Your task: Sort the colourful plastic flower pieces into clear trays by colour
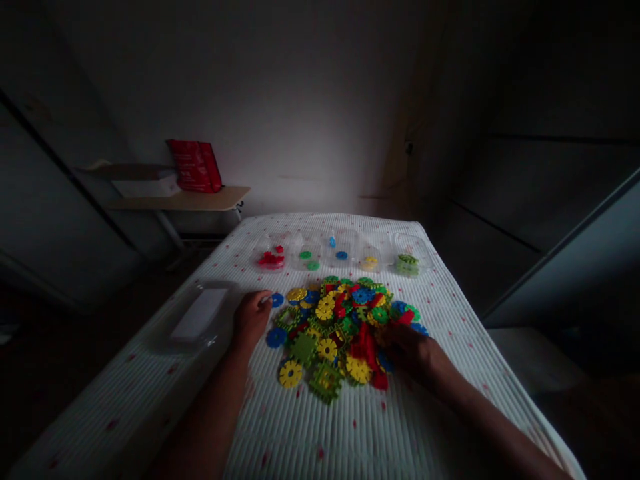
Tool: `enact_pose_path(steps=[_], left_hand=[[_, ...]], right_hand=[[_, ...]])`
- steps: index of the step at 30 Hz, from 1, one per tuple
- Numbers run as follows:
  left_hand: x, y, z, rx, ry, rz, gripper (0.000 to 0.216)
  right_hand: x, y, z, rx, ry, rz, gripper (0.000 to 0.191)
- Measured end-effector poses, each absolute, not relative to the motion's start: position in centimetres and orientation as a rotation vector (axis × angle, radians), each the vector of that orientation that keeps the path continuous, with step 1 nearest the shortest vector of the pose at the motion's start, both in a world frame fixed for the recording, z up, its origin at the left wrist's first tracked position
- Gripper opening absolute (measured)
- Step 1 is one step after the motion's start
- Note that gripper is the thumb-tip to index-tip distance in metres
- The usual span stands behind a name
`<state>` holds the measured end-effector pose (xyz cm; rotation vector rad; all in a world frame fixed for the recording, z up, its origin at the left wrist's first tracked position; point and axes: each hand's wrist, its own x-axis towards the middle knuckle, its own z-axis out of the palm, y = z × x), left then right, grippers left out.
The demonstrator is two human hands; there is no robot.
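A heap of coloured plastic gear-shaped pieces [345, 327], yellow, green, blue and red, lies on a white ribbed cloth [325, 427]. My left hand [251, 320] rests at the heap's left edge, its fingertips pinching a small blue piece [277, 300]. My right hand [415, 350] lies on the heap's right side, fingers among red and blue pieces; whether it grips one I cannot tell in the dim light. Behind the heap stands a row of clear trays [350, 241] with sorted pieces: red, green, blue, yellow and light green.
A clear flat lid or box [197, 319] lies left of my left hand. A wooden shelf [180, 199] with a red bag [195, 165] stands at the back left. The room is dark around the covered table.
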<state>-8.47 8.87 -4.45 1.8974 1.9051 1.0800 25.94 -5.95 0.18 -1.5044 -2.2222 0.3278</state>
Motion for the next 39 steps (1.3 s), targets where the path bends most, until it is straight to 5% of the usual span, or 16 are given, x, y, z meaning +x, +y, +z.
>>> enact_pose_path(steps=[16,39], left_hand=[[-8.7,9.0,-4.6,1.921,1.900,1.062,0.031],[-8.6,8.8,-4.3,1.907,1.895,1.068,0.029]], right_hand=[[35.1,-5.8,-1.1,-1.673,-0.919,0.647,0.038],[31.7,-6.1,-0.4,-1.918,-1.787,0.397,0.042]])
